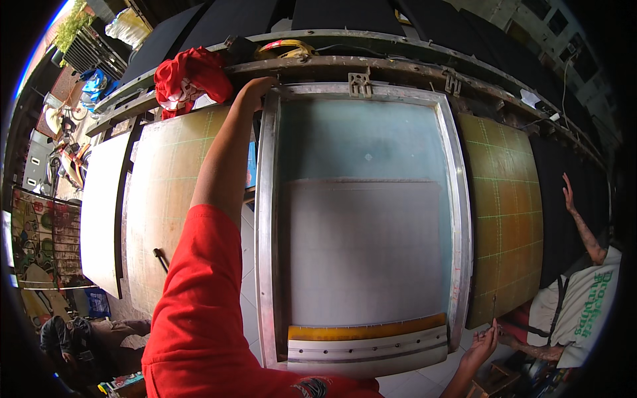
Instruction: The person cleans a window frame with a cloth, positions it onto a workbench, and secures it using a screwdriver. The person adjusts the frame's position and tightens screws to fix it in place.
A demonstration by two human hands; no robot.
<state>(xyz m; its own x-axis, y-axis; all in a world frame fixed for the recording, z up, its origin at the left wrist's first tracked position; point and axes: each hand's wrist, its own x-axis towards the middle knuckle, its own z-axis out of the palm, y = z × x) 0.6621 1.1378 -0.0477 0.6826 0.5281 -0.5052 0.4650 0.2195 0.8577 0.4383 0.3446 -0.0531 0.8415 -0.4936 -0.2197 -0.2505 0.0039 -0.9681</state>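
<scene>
A metal screen-printing frame (459, 219) with pale mesh (361, 245) fills the centre. A squeegee (367, 345) with amber blade and white handle lies across its near end. My left hand (260, 87) reaches to the frame's far left corner, fingers curled over something I cannot make out at the rail. Metal clamps (359, 85) sit on the far rail. My right hand (482, 343) is low at the right, outside the frame, fingers pinched at a thin item too small to name near the edge of a gridded amber board (504, 212).
A red cloth (189, 76) hangs on the rail (318, 65). Pale boards (159, 199) stand left, dark boards (557, 199) right. A co-worker's hand (568, 196) and light shirt (584, 318) are at the right edge; another person (79, 345) in dark clothing is lower left.
</scene>
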